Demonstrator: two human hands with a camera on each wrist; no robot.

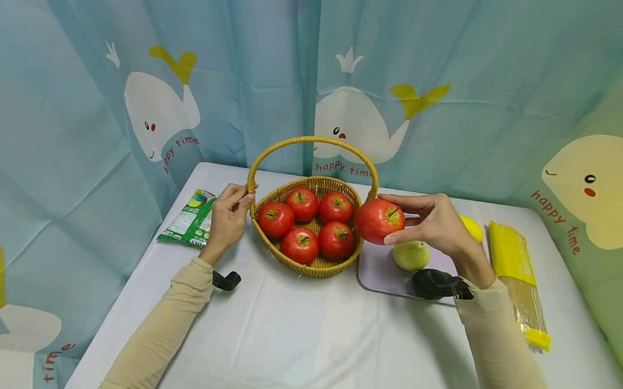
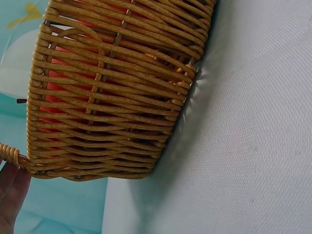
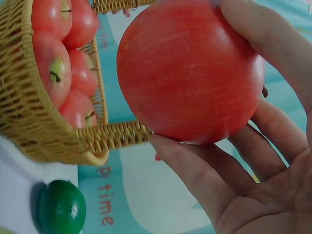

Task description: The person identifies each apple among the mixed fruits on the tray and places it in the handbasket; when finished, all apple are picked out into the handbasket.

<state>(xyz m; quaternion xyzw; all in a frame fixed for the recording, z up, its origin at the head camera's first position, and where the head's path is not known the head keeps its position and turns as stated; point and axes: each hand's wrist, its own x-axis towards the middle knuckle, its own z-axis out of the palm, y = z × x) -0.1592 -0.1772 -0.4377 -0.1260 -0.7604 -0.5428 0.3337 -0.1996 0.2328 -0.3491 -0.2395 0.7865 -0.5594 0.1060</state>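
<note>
A yellow wicker basket (image 1: 320, 271) with an arched handle (image 1: 314, 139) holds several red apples (image 1: 300, 245). My left hand (image 1: 229, 216) pinches the basket at the left foot of the handle; in the left wrist view its fingers (image 2: 13, 192) show at the rim. Another red apple (image 3: 190, 73) is in my right hand (image 1: 437, 224), held between thumb and fingers. That apple is up beside the basket's right rim, overlapping it in the head view, with its stem turned toward the hand.
Under my right hand, a pale purple tray (image 1: 386, 280) bears a yellow-green pear (image 1: 411, 255). A yellow fruit (image 1: 470, 228) and a yellow noodle pack (image 1: 518, 276) lie farther right. A green snack bag (image 1: 185, 223) lies left; a green round fruit (image 3: 62, 207) shows beside the basket. Curtains surround the table.
</note>
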